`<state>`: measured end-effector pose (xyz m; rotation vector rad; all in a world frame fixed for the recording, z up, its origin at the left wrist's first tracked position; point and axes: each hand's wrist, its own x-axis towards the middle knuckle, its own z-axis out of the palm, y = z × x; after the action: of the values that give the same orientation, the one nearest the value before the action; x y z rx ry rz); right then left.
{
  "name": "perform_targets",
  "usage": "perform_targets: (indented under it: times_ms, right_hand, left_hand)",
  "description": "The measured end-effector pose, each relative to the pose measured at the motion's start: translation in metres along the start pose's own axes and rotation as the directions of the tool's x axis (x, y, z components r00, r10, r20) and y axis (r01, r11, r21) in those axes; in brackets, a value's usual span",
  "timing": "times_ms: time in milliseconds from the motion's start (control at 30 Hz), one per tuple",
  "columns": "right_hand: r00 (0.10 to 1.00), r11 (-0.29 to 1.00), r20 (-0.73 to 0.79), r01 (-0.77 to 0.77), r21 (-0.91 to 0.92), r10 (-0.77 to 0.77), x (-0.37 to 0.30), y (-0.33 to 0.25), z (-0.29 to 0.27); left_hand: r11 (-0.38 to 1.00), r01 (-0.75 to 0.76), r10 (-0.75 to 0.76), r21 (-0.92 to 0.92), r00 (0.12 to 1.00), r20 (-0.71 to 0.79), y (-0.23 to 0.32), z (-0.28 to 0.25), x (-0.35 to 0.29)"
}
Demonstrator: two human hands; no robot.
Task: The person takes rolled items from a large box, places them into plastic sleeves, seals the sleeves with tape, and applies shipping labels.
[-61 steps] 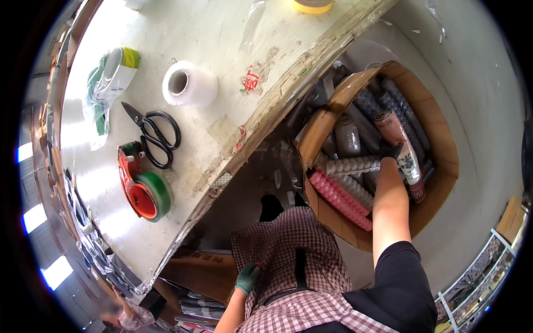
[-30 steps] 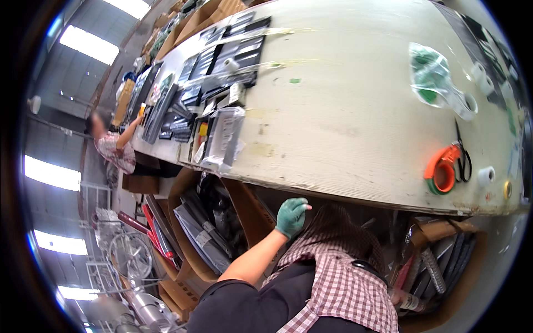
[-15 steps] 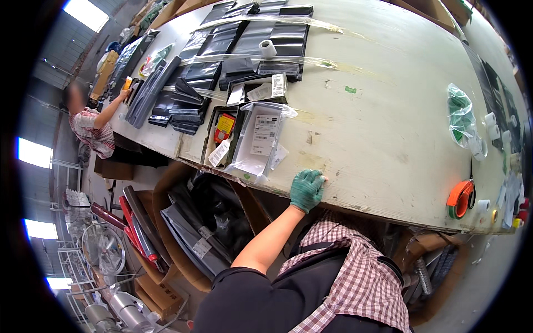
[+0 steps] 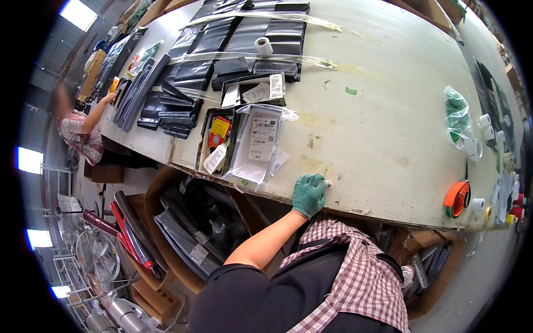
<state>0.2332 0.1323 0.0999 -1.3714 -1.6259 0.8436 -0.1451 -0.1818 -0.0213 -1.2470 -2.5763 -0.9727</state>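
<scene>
My left hand, in a green glove, rests on the near edge of the pale worktable. Its fingers lie on the tabletop, slightly bent, and I see nothing held in them. Left of this hand stands a white tray lined with clear plastic, with a printed label sheet inside. Close by on the table lies a small loose slip. My right hand is out of sight.
Two dark boxes hold labels and red-yellow packets. Black plastic bags lie under clear strips, with a white roll. An orange tape roll is at right. A co-worker stands left; cartons sit below.
The whole view has shifted slightly, so most things sit a little farther left. My left hand stays at the table edge, with hardly any change in its pose.
</scene>
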Motion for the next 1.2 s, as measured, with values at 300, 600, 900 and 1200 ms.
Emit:
perform_targets:
  times_ms: [300, 600, 900, 1200]
  right_hand:
    - [0.997, 0.998, -0.061, -0.051, -0.032, 0.049, -0.042, 0.002, -0.02]
    - [0.997, 0.996, -0.061, -0.054, -0.069, 0.05, -0.053, 0.006, -0.036]
    - [0.965, 0.97, 0.103, 0.241, -0.008, -0.239, 0.029, -0.016, 0.039]
    - [0.558, 0.764, 0.72, 0.643, -0.061, -0.412, 0.02, -0.026, 0.22]
  left_hand:
    - [0.997, -0.079, 0.08, -0.024, 0.997, 0.024, 0.005, -0.007, 0.007]
    - [0.988, -0.157, 0.157, -0.005, 0.987, -0.044, 0.0, 0.003, -0.001]
    - [0.998, -0.034, 0.029, -0.045, 0.994, -0.109, 0.009, -0.001, -0.001]
    - [0.913, 0.403, -0.373, -0.054, 0.777, -0.508, -0.005, -0.117, 0.011]
